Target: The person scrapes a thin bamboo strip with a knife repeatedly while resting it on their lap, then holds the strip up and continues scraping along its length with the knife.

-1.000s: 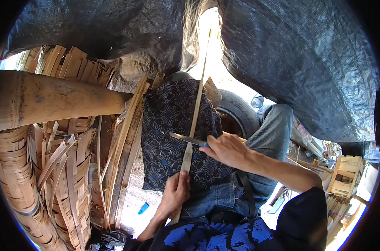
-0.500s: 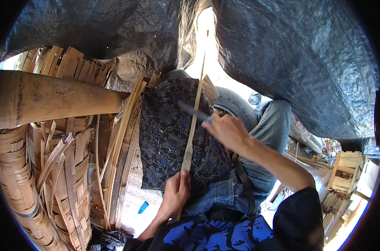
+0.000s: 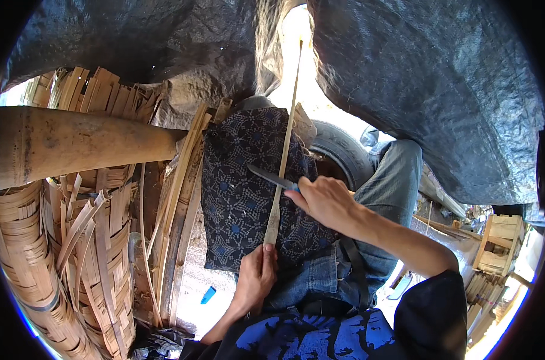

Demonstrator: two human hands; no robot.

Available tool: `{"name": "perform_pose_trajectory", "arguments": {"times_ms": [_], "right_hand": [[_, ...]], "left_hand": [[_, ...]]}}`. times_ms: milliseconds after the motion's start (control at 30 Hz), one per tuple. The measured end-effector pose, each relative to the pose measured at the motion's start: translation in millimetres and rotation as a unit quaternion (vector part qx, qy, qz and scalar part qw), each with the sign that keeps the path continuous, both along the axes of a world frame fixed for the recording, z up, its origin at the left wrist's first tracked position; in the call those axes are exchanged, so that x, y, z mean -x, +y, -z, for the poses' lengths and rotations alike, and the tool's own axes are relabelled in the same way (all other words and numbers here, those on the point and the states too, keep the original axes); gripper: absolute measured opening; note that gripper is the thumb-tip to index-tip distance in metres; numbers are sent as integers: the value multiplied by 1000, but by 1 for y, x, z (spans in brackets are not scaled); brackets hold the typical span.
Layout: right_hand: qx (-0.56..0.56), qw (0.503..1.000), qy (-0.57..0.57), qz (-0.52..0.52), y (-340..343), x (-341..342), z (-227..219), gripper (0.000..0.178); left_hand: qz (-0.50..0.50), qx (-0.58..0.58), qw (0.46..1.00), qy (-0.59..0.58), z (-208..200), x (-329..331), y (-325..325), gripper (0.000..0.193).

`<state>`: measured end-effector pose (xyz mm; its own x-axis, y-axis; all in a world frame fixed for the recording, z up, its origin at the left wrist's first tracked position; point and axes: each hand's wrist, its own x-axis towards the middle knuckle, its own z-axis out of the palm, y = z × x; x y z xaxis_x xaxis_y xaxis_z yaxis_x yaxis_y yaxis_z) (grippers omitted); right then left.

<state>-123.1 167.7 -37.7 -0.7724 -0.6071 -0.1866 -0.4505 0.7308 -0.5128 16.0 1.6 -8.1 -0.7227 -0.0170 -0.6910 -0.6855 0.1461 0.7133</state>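
A long, thin strip of bamboo [image 3: 286,141] runs from my lap up toward the bright gap at the top. My left hand [image 3: 255,275] pinches its wide near end. In my right hand [image 3: 326,201] is a knife [image 3: 271,177] with a grey blade and a blue handle, mostly covered by my fingers. The blade lies across the strip around its middle, pointing left. Beneath both, a dark patterned cloth [image 3: 239,198] with blue spots covers my leg.
On the left stand woven bamboo baskets [image 3: 20,240], with a thick bamboo pole [image 3: 86,144] above them and split bamboo lengths [image 3: 179,228] beside the cloth. A tyre [image 3: 344,150] lies past my knee. Dark sheeting [image 3: 428,90] hangs overhead. A wooden crate [image 3: 499,240] stands at right.
The knife, blurred before, has come down the strip a little toward me and now shows sharply. My left hand keeps its hold on the near end.
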Motion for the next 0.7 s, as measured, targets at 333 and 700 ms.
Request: {"name": "perform_pose_trajectory", "arguments": {"times_ms": [333,700], "right_hand": [[5,999,-7,-32,9,-15,-2,42],[111,991,-76,-13,6,-16,-15,40]], "left_hand": [[22,30,999,29,4,-4,3,35],[-229,-348,892,-175,-11,18,-15,42]]}}
